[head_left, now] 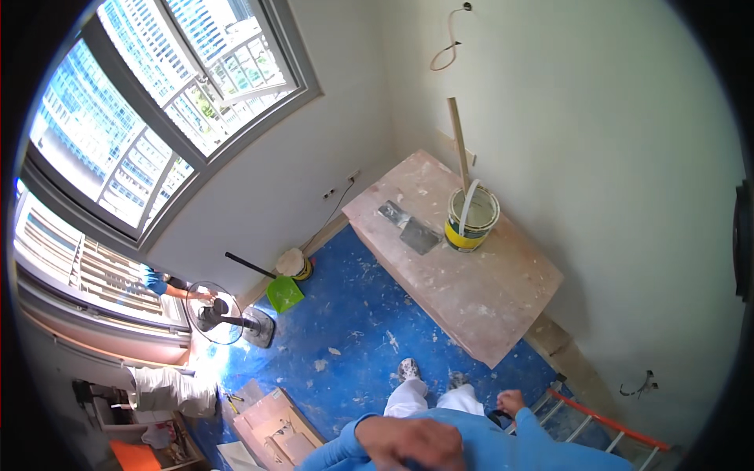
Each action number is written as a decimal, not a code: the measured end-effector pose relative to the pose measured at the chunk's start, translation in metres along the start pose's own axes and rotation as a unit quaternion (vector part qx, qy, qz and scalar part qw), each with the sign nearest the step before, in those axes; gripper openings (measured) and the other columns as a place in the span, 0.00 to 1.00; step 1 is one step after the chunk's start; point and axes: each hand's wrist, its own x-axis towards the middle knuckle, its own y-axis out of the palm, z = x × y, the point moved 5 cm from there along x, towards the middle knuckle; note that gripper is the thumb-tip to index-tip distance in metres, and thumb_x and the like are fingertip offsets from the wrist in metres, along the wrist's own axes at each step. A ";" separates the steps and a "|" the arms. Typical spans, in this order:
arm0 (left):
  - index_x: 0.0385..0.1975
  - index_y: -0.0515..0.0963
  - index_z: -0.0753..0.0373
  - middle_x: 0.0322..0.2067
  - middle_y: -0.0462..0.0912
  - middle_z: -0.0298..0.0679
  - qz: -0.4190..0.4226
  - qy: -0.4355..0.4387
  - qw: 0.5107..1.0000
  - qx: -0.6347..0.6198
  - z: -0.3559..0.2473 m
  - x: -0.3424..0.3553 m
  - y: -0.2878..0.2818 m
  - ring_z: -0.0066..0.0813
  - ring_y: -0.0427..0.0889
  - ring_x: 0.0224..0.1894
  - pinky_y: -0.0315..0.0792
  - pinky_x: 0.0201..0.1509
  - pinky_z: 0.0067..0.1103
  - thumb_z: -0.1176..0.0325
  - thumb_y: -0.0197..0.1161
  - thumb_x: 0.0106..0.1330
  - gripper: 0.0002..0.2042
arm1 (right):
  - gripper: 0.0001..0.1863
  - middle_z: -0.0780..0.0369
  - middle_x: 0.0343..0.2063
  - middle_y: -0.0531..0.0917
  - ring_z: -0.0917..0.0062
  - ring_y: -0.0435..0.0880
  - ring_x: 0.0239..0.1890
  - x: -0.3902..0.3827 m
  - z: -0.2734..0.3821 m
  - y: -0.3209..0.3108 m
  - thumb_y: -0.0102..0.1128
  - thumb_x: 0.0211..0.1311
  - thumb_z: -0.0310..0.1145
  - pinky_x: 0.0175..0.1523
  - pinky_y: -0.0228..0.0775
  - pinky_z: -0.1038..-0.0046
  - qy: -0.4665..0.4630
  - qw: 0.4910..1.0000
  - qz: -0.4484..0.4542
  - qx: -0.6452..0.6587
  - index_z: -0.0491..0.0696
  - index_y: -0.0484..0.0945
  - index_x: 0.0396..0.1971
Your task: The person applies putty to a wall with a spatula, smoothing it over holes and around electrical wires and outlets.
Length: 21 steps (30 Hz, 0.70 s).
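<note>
My left hand [412, 441] is close in front of my body at the lower edge, its fingers curled in. A bit of something dark shows under it, too cut off to name. Lower and farther from the camera, my right hand [510, 403] is closed beside my right hip, with a small dark thing [496, 417] next to it that I cannot make out. Ahead of me stands a pinkish, plaster-stained box-like table [503, 290]. It carries a paint bucket [461, 239] with a wooden stick [458, 141] in it, and two flat plastering blades [420, 235].
A red-edged ladder [605, 422] lies at my right. Blue sheeting [345, 345] covers the floor. Toward the window are a fan [236, 318] with another person's hand [203, 296] at it, a green dustpan [283, 294] and a small bucket [301, 269]. Boards [263, 412] lie lower left.
</note>
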 end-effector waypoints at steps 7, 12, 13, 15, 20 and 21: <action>0.20 0.67 0.62 0.16 0.76 0.40 -0.593 -0.005 0.795 -0.129 -0.071 -0.053 -0.090 0.38 0.80 0.20 0.79 0.39 0.44 0.66 0.55 0.70 0.14 | 0.08 0.63 0.19 0.81 0.80 0.79 0.20 0.044 0.199 0.044 0.58 0.56 0.30 0.27 0.71 0.75 -0.143 0.981 0.052 -0.117 0.43 0.81 0.25; 0.47 0.62 0.63 0.35 0.74 0.67 -0.315 0.250 0.846 -0.349 -0.116 -0.014 -0.111 0.50 0.80 0.39 0.75 0.42 0.49 0.64 0.64 0.65 0.19 | 0.09 0.65 0.20 0.82 0.81 0.79 0.20 0.086 0.222 0.083 0.58 0.60 0.32 0.28 0.71 0.77 -0.252 0.904 0.130 -0.320 0.42 0.82 0.29; 0.54 0.62 0.64 0.43 0.74 0.74 -0.230 0.298 0.841 -0.388 -0.113 -0.019 -0.109 0.56 0.81 0.47 0.74 0.48 0.53 0.66 0.67 0.63 0.25 | 0.10 0.64 0.19 0.81 0.81 0.80 0.21 0.094 0.232 0.093 0.59 0.58 0.33 0.28 0.72 0.74 -0.213 0.905 0.160 -0.333 0.42 0.82 0.27; 0.50 0.63 0.65 0.42 0.74 0.75 -0.336 0.210 0.805 -0.441 -0.111 -0.013 -0.129 0.63 0.80 0.43 0.74 0.46 0.52 0.72 0.69 0.61 0.23 | 0.11 0.56 0.21 0.82 0.69 0.81 0.25 0.107 0.247 0.086 0.61 0.53 0.36 0.32 0.72 0.68 -0.229 0.895 0.101 -0.370 0.41 0.81 0.26; 0.39 0.66 0.65 0.35 0.78 0.67 -0.264 0.226 0.827 -0.442 -0.098 0.030 -0.200 0.54 0.83 0.31 0.77 0.39 0.45 0.74 0.67 0.62 0.15 | 0.13 0.51 0.23 0.82 0.60 0.81 0.24 0.150 0.291 0.127 0.62 0.50 0.37 0.32 0.70 0.62 -0.243 0.905 0.050 -0.346 0.41 0.80 0.25; 0.38 0.66 0.65 0.33 0.78 0.65 -0.278 0.221 0.827 -0.436 -0.096 0.032 -0.209 0.53 0.83 0.30 0.77 0.38 0.43 0.74 0.67 0.62 0.14 | 0.13 0.51 0.23 0.82 0.61 0.81 0.24 0.165 0.303 0.141 0.62 0.50 0.37 0.32 0.71 0.62 -0.217 0.912 0.024 -0.346 0.41 0.80 0.25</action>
